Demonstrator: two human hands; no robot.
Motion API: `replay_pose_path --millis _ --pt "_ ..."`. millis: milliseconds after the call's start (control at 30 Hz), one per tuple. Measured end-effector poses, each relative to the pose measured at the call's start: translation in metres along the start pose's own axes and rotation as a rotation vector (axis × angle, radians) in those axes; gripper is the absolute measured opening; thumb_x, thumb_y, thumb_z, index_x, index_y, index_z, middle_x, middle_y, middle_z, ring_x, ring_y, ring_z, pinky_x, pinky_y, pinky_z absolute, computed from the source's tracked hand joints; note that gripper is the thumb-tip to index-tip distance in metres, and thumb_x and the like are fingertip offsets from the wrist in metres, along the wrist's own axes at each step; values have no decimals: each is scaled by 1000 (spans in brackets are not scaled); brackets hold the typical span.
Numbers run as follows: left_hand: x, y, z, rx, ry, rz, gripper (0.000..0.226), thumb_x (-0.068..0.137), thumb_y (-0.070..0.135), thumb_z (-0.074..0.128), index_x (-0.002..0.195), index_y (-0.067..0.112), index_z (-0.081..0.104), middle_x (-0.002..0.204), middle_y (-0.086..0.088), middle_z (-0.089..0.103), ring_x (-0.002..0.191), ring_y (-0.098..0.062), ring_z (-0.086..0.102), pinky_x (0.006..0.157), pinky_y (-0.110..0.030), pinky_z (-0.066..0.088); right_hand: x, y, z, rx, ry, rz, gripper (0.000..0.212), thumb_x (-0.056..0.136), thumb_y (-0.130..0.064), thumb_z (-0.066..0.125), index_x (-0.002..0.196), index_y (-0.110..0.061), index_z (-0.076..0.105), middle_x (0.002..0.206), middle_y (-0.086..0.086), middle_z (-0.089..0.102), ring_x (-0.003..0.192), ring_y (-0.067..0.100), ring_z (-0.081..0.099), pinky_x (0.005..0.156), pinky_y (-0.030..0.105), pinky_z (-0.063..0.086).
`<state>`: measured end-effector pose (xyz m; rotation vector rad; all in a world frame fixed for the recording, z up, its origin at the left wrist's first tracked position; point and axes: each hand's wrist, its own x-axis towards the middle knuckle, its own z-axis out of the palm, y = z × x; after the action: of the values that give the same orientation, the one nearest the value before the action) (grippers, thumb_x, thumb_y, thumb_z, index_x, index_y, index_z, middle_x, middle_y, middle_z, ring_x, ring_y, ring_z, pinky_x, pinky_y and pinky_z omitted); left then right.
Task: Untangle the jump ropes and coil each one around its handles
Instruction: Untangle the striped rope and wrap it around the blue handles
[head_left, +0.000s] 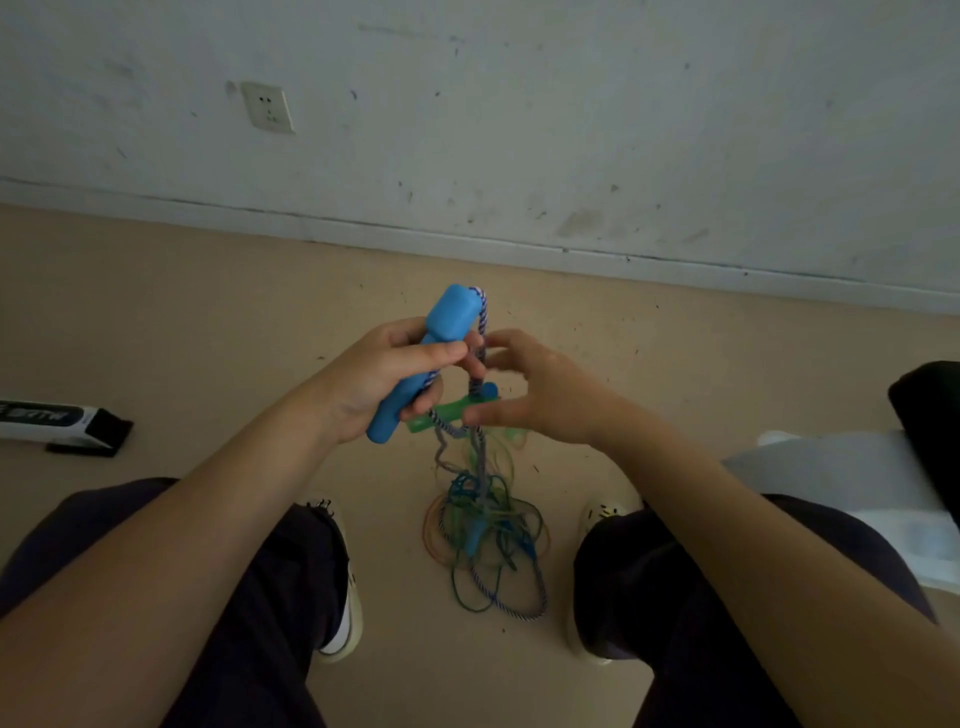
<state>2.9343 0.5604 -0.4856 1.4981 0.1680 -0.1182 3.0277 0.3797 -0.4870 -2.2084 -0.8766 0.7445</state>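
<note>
My left hand grips a blue jump-rope handle, held upright above the floor. A blue-and-white braided rope leaves the handle's top and runs down past my fingers. My right hand is beside it, its fingertips pinching that braided rope. Just below both hands a green handle hangs crosswise, with a second blue handle end behind it. The ropes drop into a tangled pile of braided, green, teal and orange cords on the floor between my feet.
A beige floor meets a scuffed white wall with a socket. A black-and-white box lies at the left. My shoes flank the pile. A white cloth and a dark object sit at the right edge.
</note>
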Motion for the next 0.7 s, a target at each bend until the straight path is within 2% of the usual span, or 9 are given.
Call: replay_pose_path --millis 100,167,233,367,433,500,567,633,700 --pt "3 -1 -3 -45 49 32 24 91 24 64 111 12 64 91 -5 71 41 -11 42 40 -22 32 4 4 7 -65 -72 70 66 81 -37 77 136 -22 44 105 -2 66 86 11 66 78 28 54" --pt "4 0 -5 -52 112 27 23 92 23 61 111 11 63 89 -3 71 42 -11 41 40 -21 32 7 7 6 -165 -71 84 52 85 -37 73 129 -21 51 94 -2 64 71 9 64 66 25 50" --pt "3 0 -6 -40 121 18 21 94 22 59 111 11 63 88 -2 72 42 -10 40 40 -21 32 8 11 6 -175 -77 83 56 84 -42 73 131 -22 51 97 -2 64 75 10 63 69 25 48" --pt "1 -2 -2 -47 -33 16 22 91 27 60 108 13 65 91 -7 70 42 -12 41 41 -21 34 6 9 11 -175 -27 19 77 78 -47 76 143 -24 42 130 2 46 109 14 50 92 30 43" --pt "1 -3 -1 -108 -101 20 23 91 27 56 108 15 65 92 -9 69 43 -13 41 42 -23 34 5 7 14 -183 -61 -11 68 78 -46 76 136 -23 49 133 0 48 116 17 48 100 35 42" --pt "1 -1 -2 -119 -98 22 22 92 26 59 110 13 64 91 -9 69 45 -15 44 42 -23 34 6 7 18 -151 -97 -7 45 83 -44 73 120 -21 60 118 -2 61 106 16 57 95 35 46" --pt "3 0 -3 -22 19 -9 28 89 27 67 111 9 64 87 -7 71 49 -16 50 42 -23 35 8 8 18 -3 -51 26 22 91 -36 66 103 -18 69 96 -6 69 90 10 64 85 31 51" --pt "5 -2 -4 91 197 -52 27 88 26 71 110 10 66 79 -4 70 52 -15 54 43 -24 37 10 10 12 146 18 58 20 95 -29 61 96 -12 72 88 -6 72 83 7 67 81 27 52" --pt "7 -7 -6 117 335 -62 19 91 24 70 105 12 66 69 -1 64 51 -12 53 44 -24 37 12 12 4 154 71 41 20 96 -26 61 89 -10 71 84 0 74 80 10 69 78 27 55"
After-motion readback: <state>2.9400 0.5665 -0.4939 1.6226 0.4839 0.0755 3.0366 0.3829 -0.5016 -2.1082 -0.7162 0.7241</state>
